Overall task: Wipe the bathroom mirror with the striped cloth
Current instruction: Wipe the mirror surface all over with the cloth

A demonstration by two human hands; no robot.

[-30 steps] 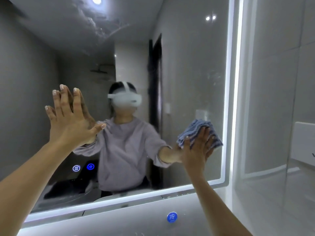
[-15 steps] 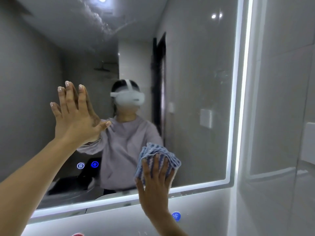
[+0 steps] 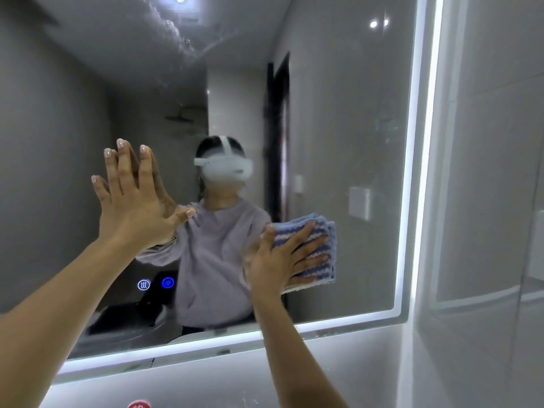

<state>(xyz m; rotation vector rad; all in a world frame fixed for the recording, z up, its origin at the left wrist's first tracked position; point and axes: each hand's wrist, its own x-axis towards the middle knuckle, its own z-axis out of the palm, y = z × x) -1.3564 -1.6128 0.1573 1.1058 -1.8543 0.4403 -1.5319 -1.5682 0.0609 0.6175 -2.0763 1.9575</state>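
The bathroom mirror (image 3: 353, 128) fills the wall ahead, framed by a lit white strip. My right hand (image 3: 279, 260) presses the folded blue-and-white striped cloth (image 3: 319, 254) flat against the glass, low and right of centre, with straight fingers pointing right across it. My left hand (image 3: 135, 207) lies flat on the glass further left and higher, fingers spread upward. Smears and streaks show on the upper part of the mirror.
Two blue touch icons (image 3: 156, 284) glow on the mirror's lower left. Grey tiled wall (image 3: 485, 201) runs along the right. A red-topped object (image 3: 138, 404) peeks in at the bottom edge. A person's reflection stands in the glass.
My right hand swept the cloth left and down from the right edge, then back right and up to its present spot. My left hand stayed flat on the glass.
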